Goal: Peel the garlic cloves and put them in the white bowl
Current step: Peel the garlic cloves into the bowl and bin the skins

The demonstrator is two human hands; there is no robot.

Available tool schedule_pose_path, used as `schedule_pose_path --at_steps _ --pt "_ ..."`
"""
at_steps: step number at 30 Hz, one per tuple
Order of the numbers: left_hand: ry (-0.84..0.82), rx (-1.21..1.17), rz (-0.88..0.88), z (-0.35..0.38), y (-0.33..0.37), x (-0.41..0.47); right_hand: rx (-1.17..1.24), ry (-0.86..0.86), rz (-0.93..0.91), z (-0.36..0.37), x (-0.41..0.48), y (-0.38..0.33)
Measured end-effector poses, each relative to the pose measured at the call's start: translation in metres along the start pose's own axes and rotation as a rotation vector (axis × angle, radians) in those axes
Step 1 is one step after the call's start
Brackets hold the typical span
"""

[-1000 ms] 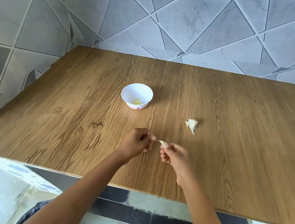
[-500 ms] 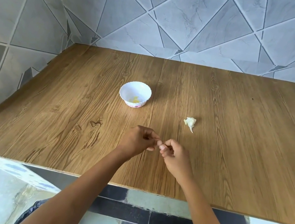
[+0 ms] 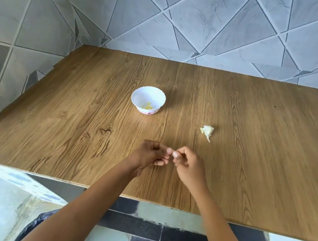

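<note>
The person is leaning over the near edge of the wooden table (image 3: 261,169), forearms reaching in from below, and both hands are working close together just in from that edge. The left hand (image 3: 151,155) is curling its fingers inward, and the right hand (image 3: 189,166) is doing the same, with their fingertips now meeting. A second ago they were sitting slightly apart with a pale sliver showing between them; that gap is closing, and the garlic clove (image 3: 174,154) is showing only as a pale speck pinched between the two sets of fingertips. To my eye they are coming back for a fresh grip on the skin, so the peeling of this clove is looking unfinished. Farther in and to the right, well apart from the hands, a pale garlic piece (image 3: 207,131) is lying on the wood, seemingly waiting its turn. Farther still, left of centre, the white bowl (image 3: 158,97) is standing upright with some yellowish bits (image 3: 147,105) in its bottom, probably cloves already peeled. Behind it all the grey tiled wall (image 3: 191,20) is closing off the far side.
</note>
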State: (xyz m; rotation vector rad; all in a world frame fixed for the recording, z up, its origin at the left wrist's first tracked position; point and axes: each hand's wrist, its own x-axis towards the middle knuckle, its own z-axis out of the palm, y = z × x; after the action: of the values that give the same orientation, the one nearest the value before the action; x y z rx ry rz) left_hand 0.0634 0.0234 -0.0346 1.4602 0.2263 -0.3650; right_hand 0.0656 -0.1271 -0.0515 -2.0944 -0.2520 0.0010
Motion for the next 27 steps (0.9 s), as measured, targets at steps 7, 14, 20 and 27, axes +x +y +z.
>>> schedule_pose_path --at_steps 7,14,20,27 --pt "-0.106 0.292 0.282 -0.012 0.006 -0.001 0.743 -0.342 0.669 -0.019 0.01 -0.013" --pt "-0.025 0.429 0.418 -0.016 0.0 0.005 0.564 -0.176 0.556 -0.012 0.005 -0.012" --pt "0.029 0.417 0.37 -0.021 -0.002 0.008 0.312 0.01 0.237 -0.008 0.0 -0.004" --pt "-0.027 0.281 0.298 -0.021 0.0 0.005 0.664 -0.12 0.431 -0.007 0.008 -0.011"
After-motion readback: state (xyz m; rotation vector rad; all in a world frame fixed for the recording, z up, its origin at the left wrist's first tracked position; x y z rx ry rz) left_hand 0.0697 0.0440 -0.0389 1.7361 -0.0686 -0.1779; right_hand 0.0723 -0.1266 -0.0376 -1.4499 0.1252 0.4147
